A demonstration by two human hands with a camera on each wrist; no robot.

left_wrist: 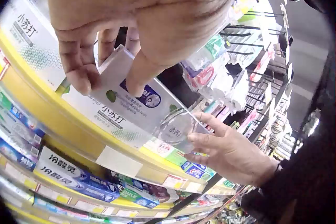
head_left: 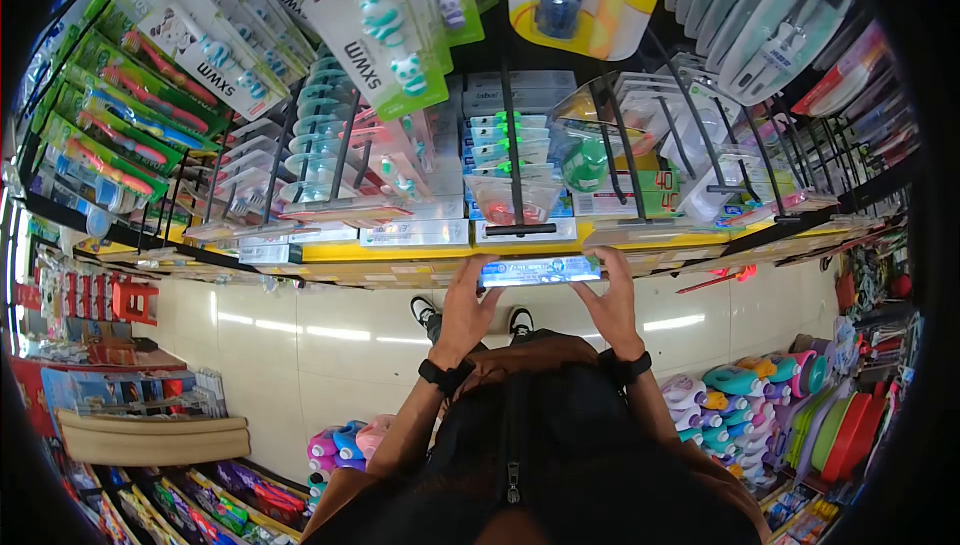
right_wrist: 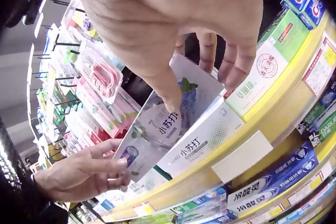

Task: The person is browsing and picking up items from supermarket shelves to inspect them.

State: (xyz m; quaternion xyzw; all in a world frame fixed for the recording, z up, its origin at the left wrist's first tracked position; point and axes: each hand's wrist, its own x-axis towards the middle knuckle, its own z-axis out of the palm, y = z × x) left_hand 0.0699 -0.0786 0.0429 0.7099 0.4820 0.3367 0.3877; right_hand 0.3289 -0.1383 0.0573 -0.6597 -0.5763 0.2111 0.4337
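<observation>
A long white and blue toothpaste box point(head_left: 540, 271) is held level between both hands in front of the shelf edge. My left hand point(head_left: 470, 307) grips one end, its thumb on the printed face and fingers on the other side, as the left wrist view shows. At the other end my right hand point(head_left: 611, 305) pinches the box the same way. In the right wrist view the box's face point(right_wrist: 167, 114) carries Chinese lettering and a green leaf. Similar white toothpaste boxes point(right_wrist: 202, 142) stand on the shelf right behind it.
Carded toothbrushes point(head_left: 385, 30) hang from black hooks above the yellow-edged shelf point(head_left: 400, 254). Lower shelves hold more toothpaste boxes point(left_wrist: 76, 177). Behind the person, colourful bottles point(head_left: 735, 410) stand on the right and a cardboard-edged display point(head_left: 150, 439) on the left. Pale floor tiles point(head_left: 300, 365) lie below.
</observation>
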